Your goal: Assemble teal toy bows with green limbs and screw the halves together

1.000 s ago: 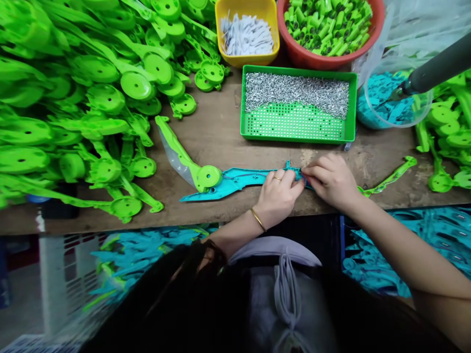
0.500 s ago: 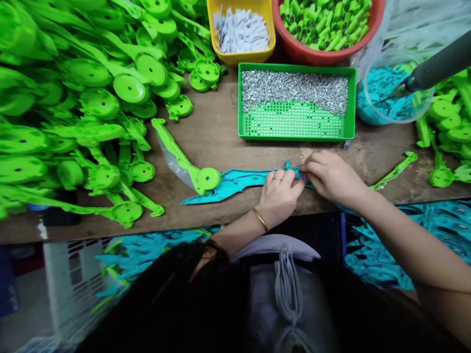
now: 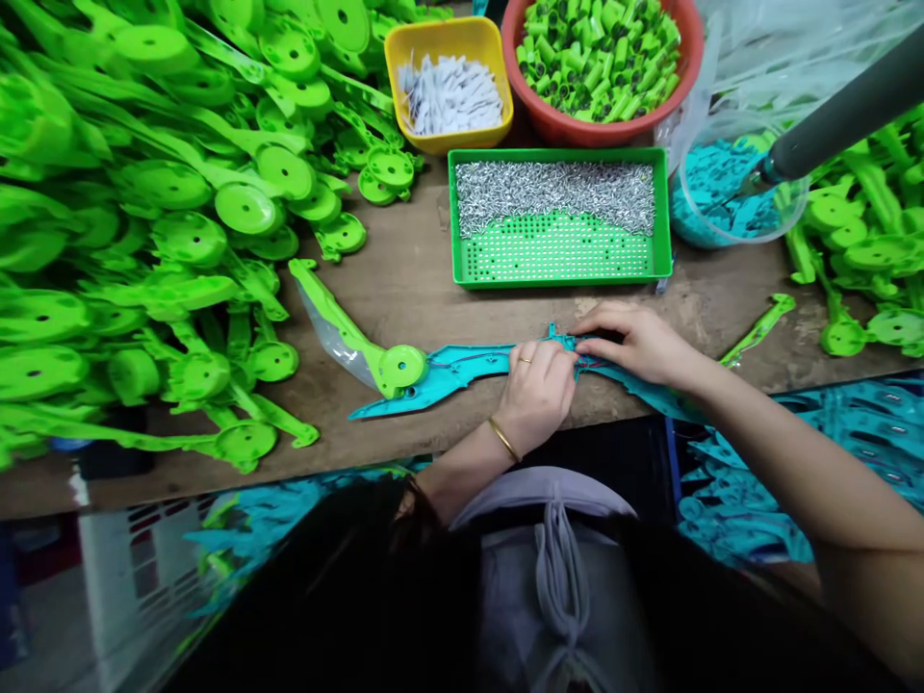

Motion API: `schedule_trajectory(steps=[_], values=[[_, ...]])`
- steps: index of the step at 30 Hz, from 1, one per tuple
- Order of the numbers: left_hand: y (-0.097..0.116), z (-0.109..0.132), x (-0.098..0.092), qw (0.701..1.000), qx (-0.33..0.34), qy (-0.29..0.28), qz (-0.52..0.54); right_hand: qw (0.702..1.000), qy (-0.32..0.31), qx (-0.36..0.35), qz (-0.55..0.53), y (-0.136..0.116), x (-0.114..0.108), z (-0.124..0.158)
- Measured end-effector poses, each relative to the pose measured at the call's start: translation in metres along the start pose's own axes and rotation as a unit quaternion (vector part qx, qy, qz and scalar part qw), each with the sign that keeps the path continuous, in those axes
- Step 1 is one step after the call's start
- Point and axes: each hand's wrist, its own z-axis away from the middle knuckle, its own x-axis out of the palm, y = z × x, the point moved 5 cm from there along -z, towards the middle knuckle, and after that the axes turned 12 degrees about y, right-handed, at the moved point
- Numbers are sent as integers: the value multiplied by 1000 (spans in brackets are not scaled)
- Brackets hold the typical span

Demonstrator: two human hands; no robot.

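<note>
Soft, fairly even light, seemingly from above, brightens the wooden tabletop (image 3: 411,260), while the space below its near edge sinks into shadow and the dark hair (image 3: 324,597) loses nearly all detail. Small glints speckle the metal pieces (image 3: 555,183), and pale sheen crosses the clear plastic bags (image 3: 794,43) at far right. The left hand (image 3: 538,385), right hand (image 3: 635,337) and blue part (image 3: 454,371) look reasonably sharp; toward the left edge, green parts (image 3: 43,318) stretch and smear, and the white crate (image 3: 119,577) blurs.
</note>
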Motion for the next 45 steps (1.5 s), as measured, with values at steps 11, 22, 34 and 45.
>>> schedule_trajectory(steps=[11,22,34,45], values=[[3,-5,-7,999,25,12,28,994,37,-10,103,-4,6,9],[0,-13,-6,999,-8,-40,-9,975,70,-89,193,-15,-6,40],[-1,-12,-9,996,-25,-19,-81,935,81,-168,300,-35,-1,41],[-2,-10,-18,995,-56,-82,-25,952,97,-134,259,-41,6,31]])
